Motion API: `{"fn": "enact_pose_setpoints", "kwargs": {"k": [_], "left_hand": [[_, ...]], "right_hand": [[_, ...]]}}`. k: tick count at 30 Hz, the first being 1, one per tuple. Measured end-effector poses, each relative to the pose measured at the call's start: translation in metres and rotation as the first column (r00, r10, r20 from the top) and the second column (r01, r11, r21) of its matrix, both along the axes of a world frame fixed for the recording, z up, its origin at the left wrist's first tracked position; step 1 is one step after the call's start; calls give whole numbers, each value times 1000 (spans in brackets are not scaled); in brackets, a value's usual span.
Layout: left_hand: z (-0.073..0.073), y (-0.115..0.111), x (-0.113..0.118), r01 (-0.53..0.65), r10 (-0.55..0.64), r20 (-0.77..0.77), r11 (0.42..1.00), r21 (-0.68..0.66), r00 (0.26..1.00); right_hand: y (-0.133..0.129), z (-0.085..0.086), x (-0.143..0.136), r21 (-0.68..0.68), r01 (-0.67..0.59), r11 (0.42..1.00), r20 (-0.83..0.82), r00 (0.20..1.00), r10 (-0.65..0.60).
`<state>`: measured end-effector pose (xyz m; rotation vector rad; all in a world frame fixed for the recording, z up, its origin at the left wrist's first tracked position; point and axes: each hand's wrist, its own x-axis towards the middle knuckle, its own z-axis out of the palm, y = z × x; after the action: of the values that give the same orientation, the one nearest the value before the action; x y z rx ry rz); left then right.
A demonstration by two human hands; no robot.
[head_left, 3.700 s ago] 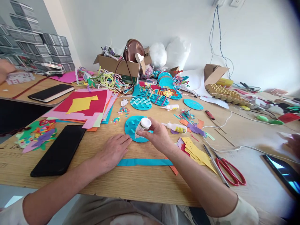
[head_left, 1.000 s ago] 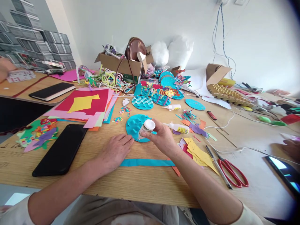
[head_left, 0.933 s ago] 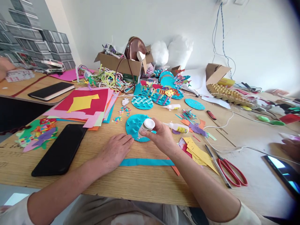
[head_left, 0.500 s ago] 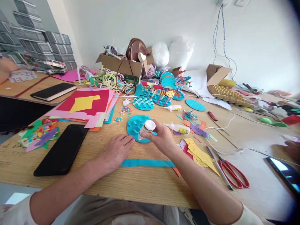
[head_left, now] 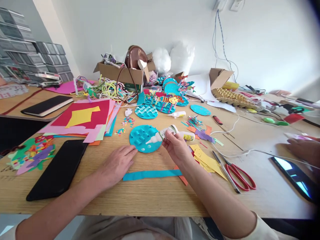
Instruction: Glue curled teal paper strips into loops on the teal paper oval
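A blue paper disc lies on the table before me, with rows of raised blue paper loops and whitish glue dabs on its lower part. My right hand grips a white glue bottle, tilted so that its nozzle points left and down over the disc. Whether the nozzle touches the paper I cannot tell. At the disc's lower left edge rest the fingertips of my left hand, which lies flat with fingers stretched out. A blue paper strip lies nearer to me. Behind my right hand is a second glue bottle.
Red-handled scissors and a pen lie right of yellow paper pieces. A black phone and a coloured paper stack are at left. Finished-looking blue discs stand behind. Another person's hand shows at far right.
My right hand has tipped the glue bottle from base-up to a slant, its nozzle now visible. Glue dabs show on the disc. The whole view has shifted slightly; my left hand stays at the disc's edge.
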<state>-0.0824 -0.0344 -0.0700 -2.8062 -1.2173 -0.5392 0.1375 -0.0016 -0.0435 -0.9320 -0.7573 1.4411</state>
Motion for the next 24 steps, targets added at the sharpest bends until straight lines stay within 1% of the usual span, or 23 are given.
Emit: {"fn": "enact_pose_setpoints", "kwargs": {"k": [3,5,6,8,9,11,13,15,17,18,19,20,21,22,23,24], "left_hand": [[15,-6,-2,-1,9,116,998,-69,993],[28,-13,0,7,28,223,988,-156,974],[34,-18,3,25,38,289,977,-213,957],[42,-27,13,74,94,412,925,-373,906],[43,-31,20,98,141,462,885,-456,876],[42,-34,37,172,229,577,813,-557,784],[39,-34,57,216,295,665,790,-573,687],[36,-32,73,277,302,744,792,-544,596],[34,-32,82,309,307,768,784,-539,562],[33,-33,84,301,305,760,784,-543,575],[32,-34,84,281,287,735,791,-544,615],[30,-37,82,249,248,691,807,-535,679],[27,-41,79,218,186,620,829,-516,762],[24,-44,76,186,101,525,866,-465,845],[21,-48,72,158,18,410,906,-391,912],[17,-51,69,131,-36,303,945,-299,952]], "right_hand": [[-3,1,6,-66,41,997,-144,988,-51],[-5,5,10,-87,81,993,-205,974,-97],[-7,7,12,-91,98,991,-229,966,-117],[-11,12,11,-96,114,989,-281,950,-137],[-14,14,9,-96,113,989,-311,940,-138],[-22,18,1,-103,103,989,-363,922,-134],[-32,18,-9,-117,88,989,-391,911,-127],[-43,16,-18,-137,50,989,-388,916,-100],[-50,14,-19,-120,49,992,-339,937,-87],[-53,14,-17,-88,75,993,-296,950,-98],[-53,15,-12,-39,118,992,-241,963,-124],[-52,17,-6,24,171,985,-176,971,-164],[-50,19,1,93,219,971,-99,973,-210],[-47,22,8,165,261,951,-14,965,-263],[-43,26,14,237,268,934,79,953,-293],[-39,29,20,300,246,922,183,933,-308]]}}
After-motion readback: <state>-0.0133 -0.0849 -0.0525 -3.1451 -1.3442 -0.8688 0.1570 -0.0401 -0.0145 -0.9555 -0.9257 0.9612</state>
